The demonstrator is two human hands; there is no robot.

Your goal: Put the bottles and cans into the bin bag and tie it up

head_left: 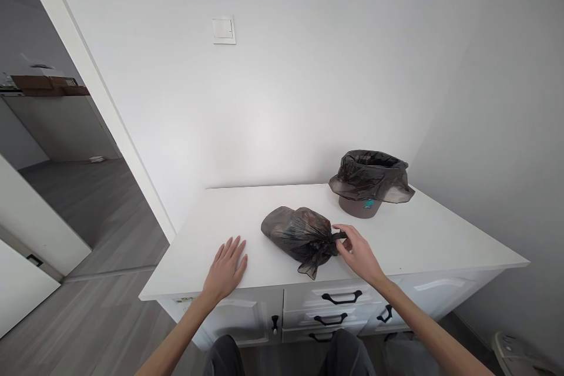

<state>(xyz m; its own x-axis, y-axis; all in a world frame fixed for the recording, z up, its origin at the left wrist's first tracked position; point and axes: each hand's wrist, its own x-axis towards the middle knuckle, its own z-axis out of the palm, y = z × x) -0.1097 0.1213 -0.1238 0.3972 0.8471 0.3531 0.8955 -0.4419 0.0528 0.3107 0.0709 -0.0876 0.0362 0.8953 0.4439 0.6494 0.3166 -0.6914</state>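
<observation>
A filled black plastic garbage bag (296,232) lies on its side on the white cabinet top (418,235), its gathered, knotted neck pointing right. My right hand (359,251) pinches that neck between thumb and fingers. To the left of the bag, my left hand (226,267) rests flat on the cabinet top near its front edge, fingers stretched out and holding nothing. Behind my right hand stands a small brown trash can (358,207), lined with another black bag (368,179) folded over its rim. The inside of the can is mostly hidden.
Under the top are drawers with black handles (342,298) and cabinet doors. A white wall with a light switch (224,30) rises behind. At left, a doorway opens onto a grey wood floor (110,205). A pale object (522,355) stands on the floor at lower right.
</observation>
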